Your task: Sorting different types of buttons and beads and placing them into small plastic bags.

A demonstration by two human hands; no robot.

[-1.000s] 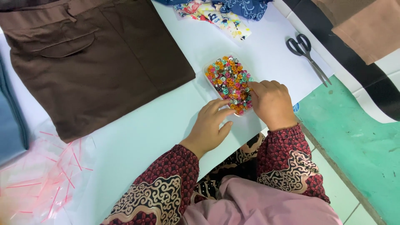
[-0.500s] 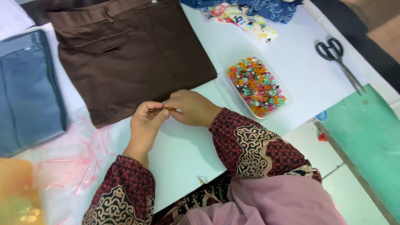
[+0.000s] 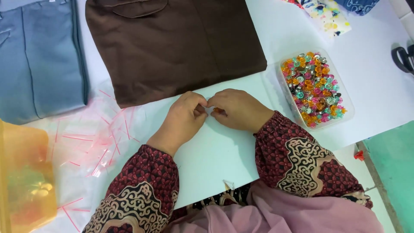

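My left hand [image 3: 183, 118] and my right hand [image 3: 239, 108] meet fingertip to fingertip on the white table [image 3: 215, 151], just below the folded brown garment [image 3: 172, 43]. Between the fingers of both hands sits a small orange button-like piece [image 3: 217, 112], mostly hidden. To the right stands a clear plastic tray [image 3: 348, 113] filled with several orange, pink and teal pieces.
A folded blue-grey garment [image 3: 39, 60] lies at the left. Clear plastic bags with red strips [image 3: 92, 138] spread beneath my left arm. An orange translucent bag [image 3: 23, 185] sits at the lower left. Scissors [image 3: 403, 58] and patterned cloth [image 3: 327, 13] lie at the right; a green surface [image 3: 392, 164] adjoins.
My right hand left the tray of pieces and both hands came together at the table's middle, holding one small orange piece. The view shifted left.
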